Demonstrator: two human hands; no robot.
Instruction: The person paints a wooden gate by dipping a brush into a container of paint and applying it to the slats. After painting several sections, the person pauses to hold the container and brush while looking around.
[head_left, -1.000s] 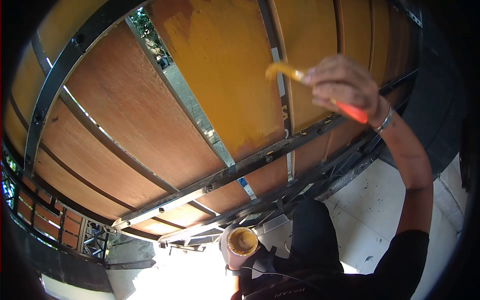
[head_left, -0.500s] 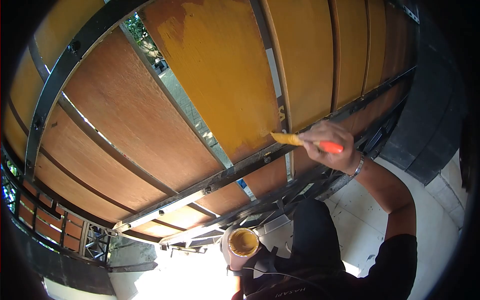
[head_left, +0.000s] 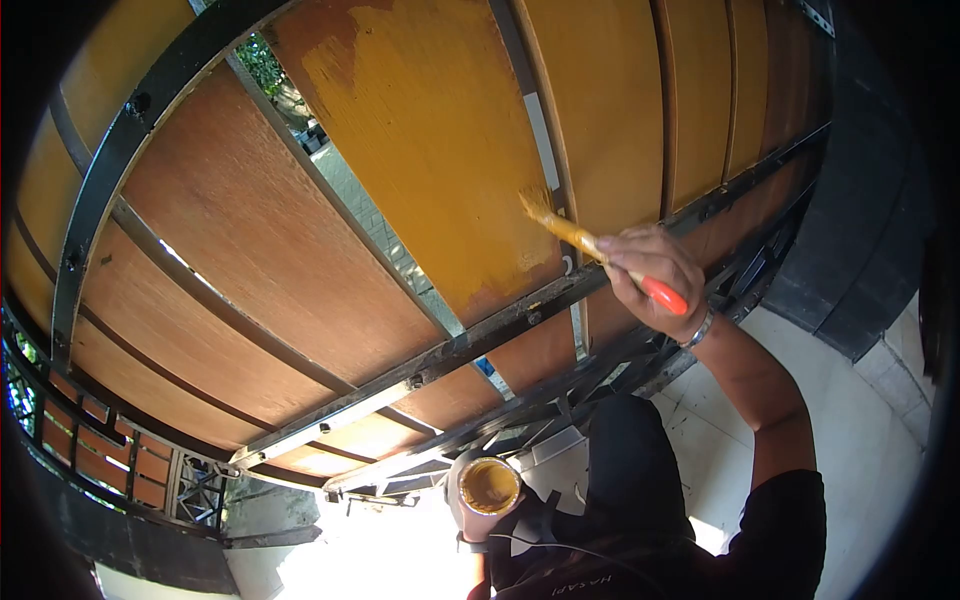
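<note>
My right hand (head_left: 655, 277) is closed round a paintbrush (head_left: 573, 235) with an orange-red handle end. The brush's yellow-coated bristles touch, or nearly touch, a wooden plank (head_left: 430, 150) near its right edge. Ochre-yellow paint covers most of that plank; reddish-brown patches show at its top left and along its lower end. Low in the view, my left hand (head_left: 477, 522) holds a paint can (head_left: 490, 486) upright, its fingers partly hidden by the can. Yellow paint is inside the can and smeared on its rim.
Bare reddish-brown planks (head_left: 250, 200) lie to the left, yellow planks (head_left: 610, 120) to the right. A black metal rail (head_left: 470, 347) crosses below the planks, and a curved black bar (head_left: 110, 170) rises at left. My bent knee (head_left: 635, 460) is close to the frame, over pale floor tiles (head_left: 720, 450).
The brush tip has moved up and slightly left along the plank, away from its lower right corner. My left hand and the can have stayed nearly still.
</note>
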